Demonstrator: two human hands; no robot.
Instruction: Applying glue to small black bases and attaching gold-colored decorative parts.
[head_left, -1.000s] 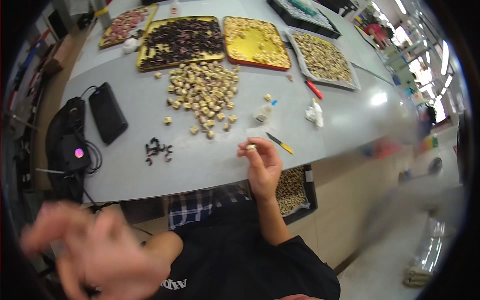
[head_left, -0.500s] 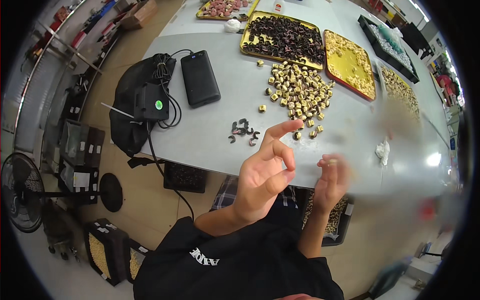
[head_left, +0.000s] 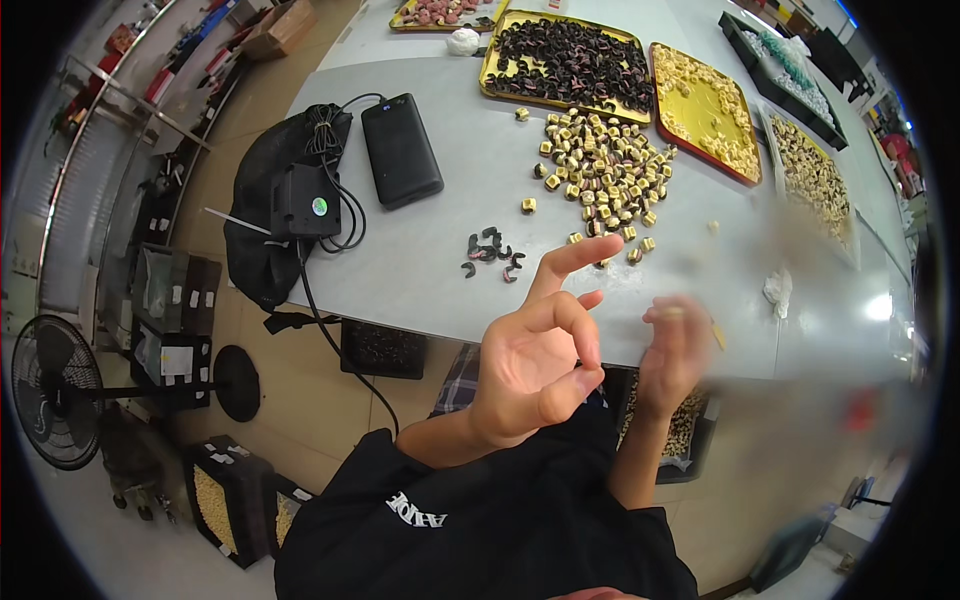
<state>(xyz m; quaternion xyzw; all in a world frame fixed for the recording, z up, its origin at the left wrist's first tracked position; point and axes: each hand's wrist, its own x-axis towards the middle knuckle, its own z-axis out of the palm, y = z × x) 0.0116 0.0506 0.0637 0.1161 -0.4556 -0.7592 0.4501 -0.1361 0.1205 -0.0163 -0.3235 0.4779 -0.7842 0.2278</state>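
Note:
My left hand (head_left: 535,365) is raised over the table's near edge, index finger stretched out. Its middle finger and thumb meet in a pinch; anything between them is too small to make out. My right hand (head_left: 672,355) is up beside it, its fingertips smeared by motion. A thin yellowish piece (head_left: 718,335) shows by those fingers; whether it is held I cannot tell. Beyond both hands lies a pile of small yellow block-shaped pieces with dark bands (head_left: 610,165). To the left are several loose black curved pieces (head_left: 488,248).
A yellow tray (head_left: 545,102) of dark curved pieces stands behind the pile, beside a red-rimmed yellow tray (head_left: 708,112) of pale pieces. At left lie a black power bank (head_left: 402,150) and a cabled black box (head_left: 303,195). Crumpled white tissue (head_left: 778,290) is at right.
The view has shifted slightly. My left hand keeps its pinch, with another fingertip now showing behind the middle finger. My right hand stays raised and blurred, and the yellowish piece looks sharper.

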